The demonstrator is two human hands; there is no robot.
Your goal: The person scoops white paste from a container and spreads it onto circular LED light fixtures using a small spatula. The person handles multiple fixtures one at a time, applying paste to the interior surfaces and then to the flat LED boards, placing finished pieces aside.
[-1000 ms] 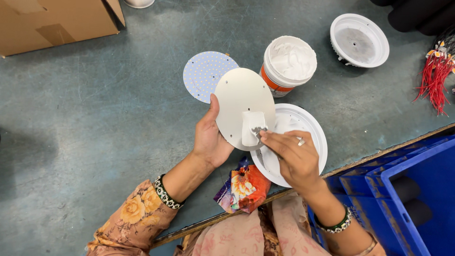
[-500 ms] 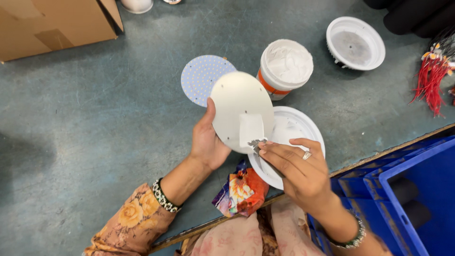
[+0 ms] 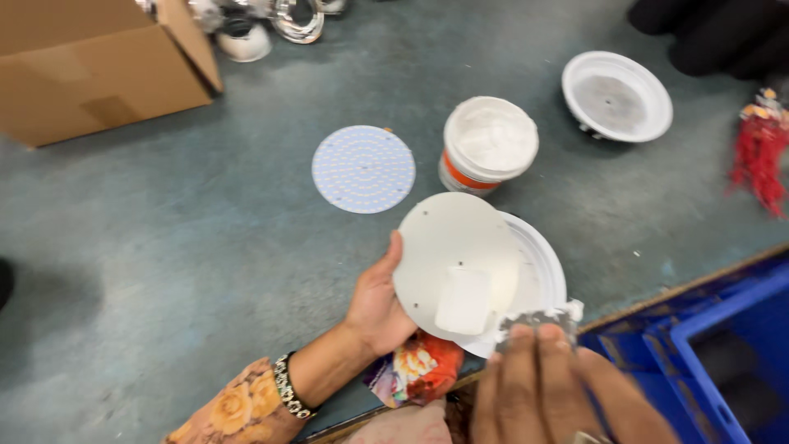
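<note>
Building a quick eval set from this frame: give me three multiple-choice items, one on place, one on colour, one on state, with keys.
1. Where does the dotted disc lie?
A. On the table, left of the tub
B. Inside the blue crate
C. On the cardboard box

2. What colour is the band around the tub?
A. Green
B. Orange
C. Black

3. How is the plain white disc placed?
A. Flat on the table, untouched
B. Standing in the tub
C. Held up by the left hand

Answers:
1. A: the dotted disc rests flat on the grey-green table, beside the tub and apart from it.
2. B: an orange stripe shows on the tub's side under its white rim.
3. C: the left hand's thumb lies on the disc's edge, and the right hand holds a scraper at its lower edge.
</note>
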